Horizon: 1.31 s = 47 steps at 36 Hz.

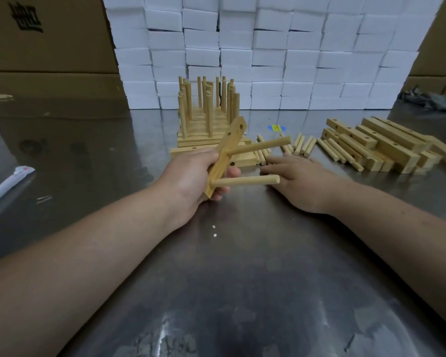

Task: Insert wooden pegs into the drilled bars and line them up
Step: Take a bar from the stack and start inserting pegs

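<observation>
Two pegs (245,180) in drilled bar (233,136), one hole empty | left hand (191,173) curls round it | right hand (301,181) flat beside loose pegs (300,146) (holding nothing) | pegged bars (188,140) lined behind, bare bars (386,143) piled.

a packing workshop: steel bench (242,253), stacked white boxes (268,47), cardboard cartons (49,47).

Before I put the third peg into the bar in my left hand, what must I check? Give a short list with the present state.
1. Left hand grips the bar: ok.
2. Upper peg and lower peg stand in the bar: ok.
3. Both pushed fully in: cannot tell.
4. End hole free: ok.
5. Right hand holds a peg: not ok, it lies flat and empty on the table.
6. Loose pegs close by the right hand: ok.
</observation>
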{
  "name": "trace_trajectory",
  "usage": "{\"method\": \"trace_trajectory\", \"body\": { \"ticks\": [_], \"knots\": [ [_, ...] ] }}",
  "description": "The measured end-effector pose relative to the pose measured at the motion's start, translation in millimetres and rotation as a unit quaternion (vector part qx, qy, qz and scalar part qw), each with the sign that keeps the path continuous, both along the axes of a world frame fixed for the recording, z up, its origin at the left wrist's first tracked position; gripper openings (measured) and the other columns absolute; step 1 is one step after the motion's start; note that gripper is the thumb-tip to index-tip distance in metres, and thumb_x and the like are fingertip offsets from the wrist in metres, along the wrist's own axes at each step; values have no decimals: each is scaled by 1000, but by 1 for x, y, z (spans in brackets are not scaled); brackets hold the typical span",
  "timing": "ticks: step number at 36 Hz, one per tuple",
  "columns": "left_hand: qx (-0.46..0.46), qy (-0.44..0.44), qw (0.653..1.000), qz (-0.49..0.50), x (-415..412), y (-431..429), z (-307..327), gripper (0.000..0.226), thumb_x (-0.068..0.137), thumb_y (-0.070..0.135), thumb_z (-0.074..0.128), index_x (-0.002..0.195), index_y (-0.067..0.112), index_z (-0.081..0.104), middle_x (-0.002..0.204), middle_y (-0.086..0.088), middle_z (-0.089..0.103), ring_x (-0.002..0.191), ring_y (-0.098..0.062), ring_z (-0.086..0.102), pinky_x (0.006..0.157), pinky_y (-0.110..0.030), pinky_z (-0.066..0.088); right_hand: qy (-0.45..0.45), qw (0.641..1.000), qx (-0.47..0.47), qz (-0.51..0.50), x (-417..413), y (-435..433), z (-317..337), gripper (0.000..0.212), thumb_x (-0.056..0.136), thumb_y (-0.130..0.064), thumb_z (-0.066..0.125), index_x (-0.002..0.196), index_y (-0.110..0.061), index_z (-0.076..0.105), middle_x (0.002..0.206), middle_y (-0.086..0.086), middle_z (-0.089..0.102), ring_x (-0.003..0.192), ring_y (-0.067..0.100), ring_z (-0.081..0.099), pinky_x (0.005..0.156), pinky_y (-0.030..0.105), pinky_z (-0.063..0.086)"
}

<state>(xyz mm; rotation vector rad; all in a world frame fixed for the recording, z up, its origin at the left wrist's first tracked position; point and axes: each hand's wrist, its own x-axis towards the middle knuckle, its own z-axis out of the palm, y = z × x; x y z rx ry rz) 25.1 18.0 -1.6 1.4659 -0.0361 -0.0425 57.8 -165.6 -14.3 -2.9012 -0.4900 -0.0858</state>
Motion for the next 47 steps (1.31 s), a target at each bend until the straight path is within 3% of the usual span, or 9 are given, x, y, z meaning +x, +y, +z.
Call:
{"method": "trace_trajectory", "body": {
  "ticks": [3, 7, 12, 15, 19, 22, 28, 41, 47],
  "knots": [
    [11, -7, 1000, -1, 1, 0, -1, 29, 99, 15, 37, 90, 15, 64, 63, -4, 69, 48, -15, 51, 42, -20, 41, -69, 996, 39, -47, -1, -1, 4, 32, 96, -36, 36, 98, -21, 65, 110, -1, 55, 106, 22, 49, 87, 35, 37],
    [25, -16, 1000, -8, 2, 1, -3, 28, 98, 16, 40, 93, 15, 67, 67, -5, 70, 60, -20, 53, 44, -23, 42, -120, 980, 33, -153, 0, -4, 6, 32, 91, -36, 47, 63, -19, 48, 69, -2, 44, 61, 15, 43, 48, 27, 24],
    [29, -22, 999, -21, 3, 2, -5, 27, 98, 16, 40, 97, 14, 68, 67, -5, 69, 53, -17, 52, 43, -22, 41, -77, 981, 10, -180, -1, -3, 8, 9, 92, -24, 48, 90, -16, 48, 82, 1, 50, 77, 20, 46, 51, 27, 27],
    [31, -21, 999, -34, 4, 4, -5, 29, 98, 16, 39, 103, 18, 67, 64, -3, 67, 48, -12, 52, 43, -21, 40, -63, 980, -36, -187, -4, 0, 12, 18, 93, -13, 43, 104, -9, 56, 86, 6, 52, 77, 22, 48, 50, 27, 31],
    [37, -25, 998, -52, 4, 6, -4, 33, 99, 14, 35, 110, 29, 63, 60, 0, 64, 46, -8, 51, 44, -22, 38, -142, 975, 79, -154, -5, -2, 19, 29, 95, -11, 37, 114, -9, 58, 100, 13, 59, 85, 28, 54, 65, 31, 40],
    [33, -19, 998, -54, 5, 6, -4, 34, 99, 13, 35, 113, 27, 62, 58, 0, 62, 46, -9, 48, 43, -23, 37, -187, 957, 187, -116, -10, -5, 22, 31, 97, -17, 32, 108, -8, 60, 77, 6, 53, 62, 19, 45, 53, 30, 31],
    [33, -17, 997, -71, 6, 7, -4, 35, 99, 12, 34, 106, 29, 64, 56, 1, 58, 44, -10, 44, 43, -22, 35, -144, 956, 241, -85, -18, -5, 18, 29, 93, -22, 43, 85, -5, 64, 51, -3, 39, 44, 8, 34, 48, 28, 26],
    [55, -21, 994, -91, 3, 7, -2, 35, 99, 12, 34, 114, 22, 64, 60, -2, 54, 49, -13, 40, 49, -27, 31, -142, 946, 288, -49, -18, -4, 15, 25, 93, -26, 47, 74, -20, 61, 48, -6, 42, 41, 6, 35, 45, 24, 30],
    [68, -31, 991, -108, 3, 8, -2, 36, 99, 11, 34, 106, 26, 66, 58, -1, 54, 49, -14, 40, 49, -27, 31, -186, 945, 268, -34, -19, -4, 16, 19, 91, -21, 51, 91, -19, 70, 61, -2, 56, 53, 6, 46, 50, 20, 35]
  ]
}}
